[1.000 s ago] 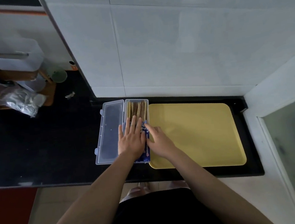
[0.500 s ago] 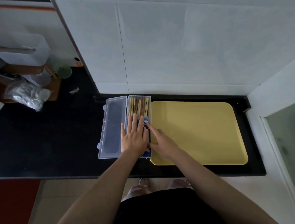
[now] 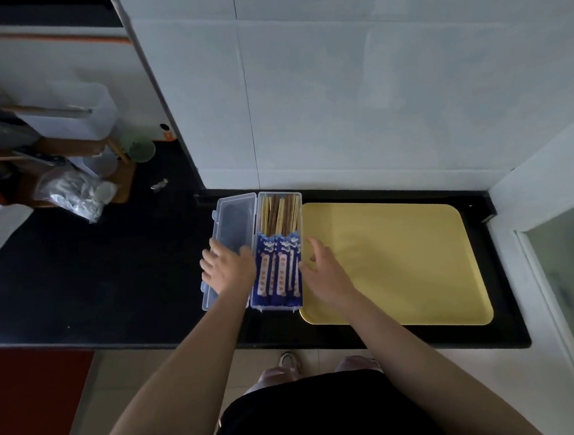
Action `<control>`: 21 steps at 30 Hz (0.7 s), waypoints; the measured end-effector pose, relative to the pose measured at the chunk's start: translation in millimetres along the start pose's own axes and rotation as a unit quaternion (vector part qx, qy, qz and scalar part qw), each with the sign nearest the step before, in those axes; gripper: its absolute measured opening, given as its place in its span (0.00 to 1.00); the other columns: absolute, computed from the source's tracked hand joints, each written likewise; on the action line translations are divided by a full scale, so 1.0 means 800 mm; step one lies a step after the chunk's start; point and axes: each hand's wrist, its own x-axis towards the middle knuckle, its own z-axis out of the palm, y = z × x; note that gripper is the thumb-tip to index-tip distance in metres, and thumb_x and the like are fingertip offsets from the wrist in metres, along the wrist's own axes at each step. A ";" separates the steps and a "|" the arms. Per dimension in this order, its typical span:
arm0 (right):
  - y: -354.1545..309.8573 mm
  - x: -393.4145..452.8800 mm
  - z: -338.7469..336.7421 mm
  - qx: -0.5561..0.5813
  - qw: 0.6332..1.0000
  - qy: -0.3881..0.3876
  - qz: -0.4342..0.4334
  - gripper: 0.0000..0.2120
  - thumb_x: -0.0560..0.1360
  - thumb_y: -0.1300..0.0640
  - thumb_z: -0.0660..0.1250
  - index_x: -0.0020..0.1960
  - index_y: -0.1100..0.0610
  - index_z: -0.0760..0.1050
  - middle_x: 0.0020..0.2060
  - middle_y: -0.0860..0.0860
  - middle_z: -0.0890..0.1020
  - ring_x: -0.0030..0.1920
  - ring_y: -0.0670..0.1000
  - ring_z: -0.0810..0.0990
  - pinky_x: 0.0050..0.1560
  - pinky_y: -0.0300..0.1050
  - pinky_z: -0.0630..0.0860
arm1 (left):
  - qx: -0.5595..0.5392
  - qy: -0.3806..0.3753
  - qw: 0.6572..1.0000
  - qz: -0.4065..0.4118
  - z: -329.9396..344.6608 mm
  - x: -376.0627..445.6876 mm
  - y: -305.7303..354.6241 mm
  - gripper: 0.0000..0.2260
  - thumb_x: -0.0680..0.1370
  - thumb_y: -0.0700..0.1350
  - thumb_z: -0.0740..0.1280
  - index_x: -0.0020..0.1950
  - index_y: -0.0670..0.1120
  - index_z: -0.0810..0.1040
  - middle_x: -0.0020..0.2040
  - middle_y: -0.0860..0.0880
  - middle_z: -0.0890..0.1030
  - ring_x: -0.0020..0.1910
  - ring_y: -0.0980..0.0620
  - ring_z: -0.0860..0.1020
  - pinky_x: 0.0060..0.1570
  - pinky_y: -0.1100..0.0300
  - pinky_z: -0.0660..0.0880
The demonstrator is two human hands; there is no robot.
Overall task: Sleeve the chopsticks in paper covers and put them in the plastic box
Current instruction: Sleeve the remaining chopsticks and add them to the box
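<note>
Black counter (image 3: 76,268) held a yellow mat (image 3: 402,263), with the clear box (image 3: 279,197) just left of it, lid (image 3: 234,218) flipped open leftward. Chopsticks (image 3: 278,214) lay in the box, near ends in blue covers (image 3: 277,269). Left hand (image 3: 229,268) rested on the lid, fingers loose, gripping nothing. Right hand (image 3: 322,269) was beside the box's right wall, fingers relaxed, empty.

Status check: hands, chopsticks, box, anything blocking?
Left hand resting on open lid; right hand open, empty. Sleeved chopsticks in plastic box. Nothing blocking.
</note>
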 end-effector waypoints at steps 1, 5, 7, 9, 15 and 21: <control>-0.002 0.000 -0.001 0.007 1.000 0.001 0.008 0.28 0.83 0.49 0.60 0.80 0.47 0.54 0.69 0.52 0.70 0.47 0.41 0.75 0.36 0.33 0.70 | -0.015 -0.022 0.999 -0.045 -0.006 0.008 0.001 0.31 0.80 0.53 0.57 0.80 0.43 0.51 0.77 0.38 0.60 0.75 0.38 0.59 0.73 0.42 0.56; -0.008 0.001 -0.005 0.062 0.996 -0.040 0.054 0.28 0.83 0.51 0.62 0.79 0.50 0.55 0.51 0.47 0.77 0.44 0.43 0.80 0.37 0.37 0.74 | -0.020 -0.078 0.989 -0.124 -0.017 0.021 0.002 0.27 0.78 0.56 0.57 0.73 0.42 0.62 0.69 0.40 0.70 0.68 0.40 0.68 0.68 0.43 0.60; -0.010 0.002 -0.005 0.090 0.991 -0.064 0.076 0.29 0.83 0.52 0.62 0.79 0.51 0.53 0.47 0.45 0.77 0.44 0.43 0.81 0.37 0.37 0.75 | 0.008 -0.079 0.989 -0.121 -0.022 0.018 0.002 0.26 0.78 0.57 0.56 0.71 0.42 0.64 0.67 0.40 0.72 0.67 0.40 0.69 0.67 0.42 0.59; -0.012 0.004 -0.005 0.098 0.989 -0.071 0.083 0.28 0.84 0.52 0.61 0.79 0.53 0.53 0.47 0.45 0.77 0.45 0.44 0.81 0.38 0.38 0.76 | 0.053 -0.063 0.992 -0.092 -0.029 0.014 0.005 0.26 0.78 0.56 0.56 0.69 0.42 0.64 0.66 0.40 0.73 0.66 0.39 0.70 0.67 0.41 0.59; -0.012 0.016 -0.005 0.069 0.994 -0.044 0.072 0.21 0.85 0.48 0.56 0.73 0.57 0.61 0.48 0.52 0.80 0.44 0.50 0.83 0.44 0.48 0.82 | 0.185 0.002 0.983 0.021 -0.108 0.017 0.036 0.21 0.80 0.53 0.58 0.67 0.41 0.68 0.55 0.43 0.78 0.53 0.42 0.77 0.52 0.50 0.71; -0.013 0.022 -0.001 0.126 0.988 -0.005 0.090 0.23 0.84 0.40 0.51 0.64 0.58 0.69 0.49 0.52 0.80 0.48 0.50 0.82 0.53 0.53 0.82 | 0.094 -0.140 0.964 0.205 -0.087 -0.005 0.090 0.18 0.82 0.54 0.56 0.49 0.44 0.80 0.47 0.47 0.82 0.43 0.49 0.79 0.50 0.51 0.78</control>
